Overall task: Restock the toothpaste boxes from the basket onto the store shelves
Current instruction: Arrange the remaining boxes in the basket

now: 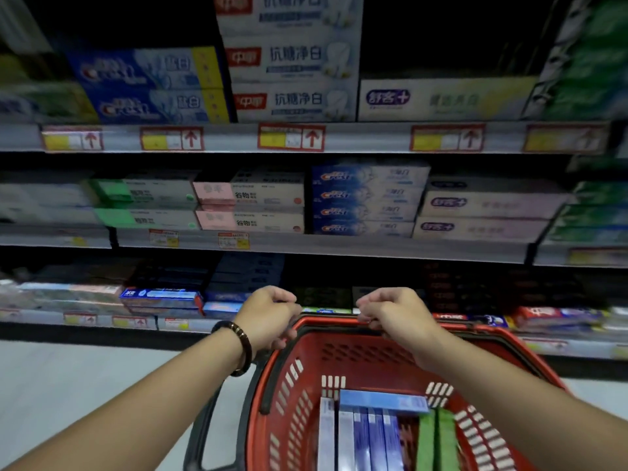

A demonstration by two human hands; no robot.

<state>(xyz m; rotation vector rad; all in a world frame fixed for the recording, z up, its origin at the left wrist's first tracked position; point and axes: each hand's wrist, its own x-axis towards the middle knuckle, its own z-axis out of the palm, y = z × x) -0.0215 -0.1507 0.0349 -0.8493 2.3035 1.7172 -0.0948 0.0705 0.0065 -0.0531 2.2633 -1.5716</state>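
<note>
Closest to me, at 6 o'clock, is the red basket (272, 396), its black handle (217, 419) folded down on the 8 o'clock side. The toothpaste boxes (370, 436) lie on the basket floor: white and blue ones side by side, one light blue box (384, 401) laid across their far ends, and green boxes (436, 440) to their right. Pale floor (68, 385) runs off at 8 o'clock. From 9 through 12 to 3 o'clock stand the store shelves (339, 139), three tiers stocked with stacked toothpaste cartons, with yellow and red price tags (291, 137) along the edges. The edges of the view are blurred. My left hand (272, 314), a dark beaded bracelet (243, 348) on its wrist, sits at the basket's far left corner with fingers curled in. I cannot tell whether it actually grips the rim. My right hand (390, 314) is curled too, its fingers hooked down over the far rim just right of centre.
</note>
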